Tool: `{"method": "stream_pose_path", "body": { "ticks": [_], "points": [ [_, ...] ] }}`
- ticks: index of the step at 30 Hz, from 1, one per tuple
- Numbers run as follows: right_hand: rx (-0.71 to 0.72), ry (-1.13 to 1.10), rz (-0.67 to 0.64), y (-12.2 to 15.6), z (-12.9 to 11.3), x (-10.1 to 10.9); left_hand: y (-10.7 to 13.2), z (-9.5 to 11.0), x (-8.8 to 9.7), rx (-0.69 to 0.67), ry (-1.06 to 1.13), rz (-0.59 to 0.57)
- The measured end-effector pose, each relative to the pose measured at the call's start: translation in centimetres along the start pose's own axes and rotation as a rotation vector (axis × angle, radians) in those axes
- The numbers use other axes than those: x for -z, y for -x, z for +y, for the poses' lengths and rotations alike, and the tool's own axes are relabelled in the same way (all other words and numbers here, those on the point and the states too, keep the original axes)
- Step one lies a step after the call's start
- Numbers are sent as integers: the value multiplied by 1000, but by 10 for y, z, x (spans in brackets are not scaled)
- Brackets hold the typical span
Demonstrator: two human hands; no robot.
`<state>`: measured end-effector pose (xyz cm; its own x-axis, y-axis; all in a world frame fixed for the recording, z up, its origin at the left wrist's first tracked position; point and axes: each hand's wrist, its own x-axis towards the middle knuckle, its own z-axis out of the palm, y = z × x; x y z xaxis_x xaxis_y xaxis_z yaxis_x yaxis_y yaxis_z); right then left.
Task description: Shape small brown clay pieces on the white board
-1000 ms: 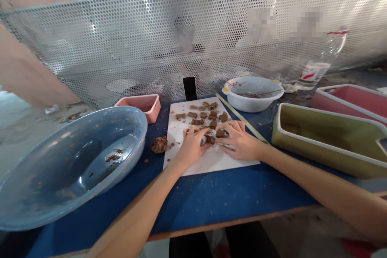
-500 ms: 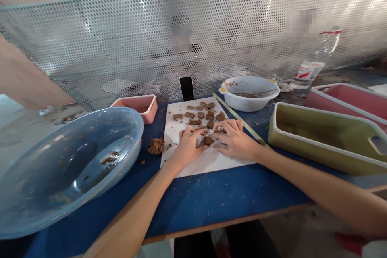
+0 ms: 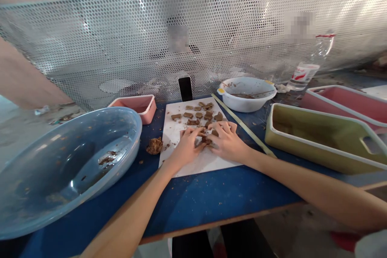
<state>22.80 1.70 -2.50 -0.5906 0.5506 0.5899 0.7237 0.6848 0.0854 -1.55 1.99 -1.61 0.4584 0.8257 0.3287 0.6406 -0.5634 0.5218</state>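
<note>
Over a white board (image 3: 193,165), my left hand (image 3: 188,145) and my right hand (image 3: 227,141) face each other with bent fingers. Between their fingertips is a small brown clay piece (image 3: 206,139), pinched from both sides and partly covered by the fingers. Several shaped brown clay pieces (image 3: 193,122) lie in rough rows on the board just beyond my hands, and some are hidden beneath the fingers. A rough brown clay lump (image 3: 155,146) sits on the blue table by the board's left edge.
A large blue basin (image 3: 121,169) stands at left, with a pink container (image 3: 150,109) behind it. A phone (image 3: 185,88) leans on the perforated metal screen (image 3: 121,48). Rightward are a bamboo strip (image 3: 242,125), white basin (image 3: 229,105), plastic bottle (image 3: 305,70), olive container (image 3: 314,153) and pink container (image 3: 341,100).
My right hand has come closer to my left, and its fingertips now meet the clay piece between them. The whole view has shifted slightly.
</note>
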Motion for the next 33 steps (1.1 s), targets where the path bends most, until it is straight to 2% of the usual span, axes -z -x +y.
{"method": "stream_pose_path", "body": {
  "ticks": [8, 13, 17, 21, 25, 29, 33],
  "points": [
    [-23, -13, -24, 0, -3, 1, 1, -1, -1, -30, -5, -4],
    [-46, -120, -62, 0, 1, 12, 3, -4, 0, -66, -79, 15],
    [-96, -158, -27, 3, 9, 21, 7, -3, 3, -115, -138, 40],
    [-118, -146, 33, 7, 22, 27, 16, 8, 10, -127, -223, 79],
    [-149, -140, 70, 10, 32, 30, 24, 29, 20, -134, -302, 127],
    [-149, -162, 93, 12, 36, 29, 22, 45, 26, -70, -356, 205],
    [-154, -167, 88, 14, 39, 28, 18, 41, 42, 54, -414, 211]
  ]
}}
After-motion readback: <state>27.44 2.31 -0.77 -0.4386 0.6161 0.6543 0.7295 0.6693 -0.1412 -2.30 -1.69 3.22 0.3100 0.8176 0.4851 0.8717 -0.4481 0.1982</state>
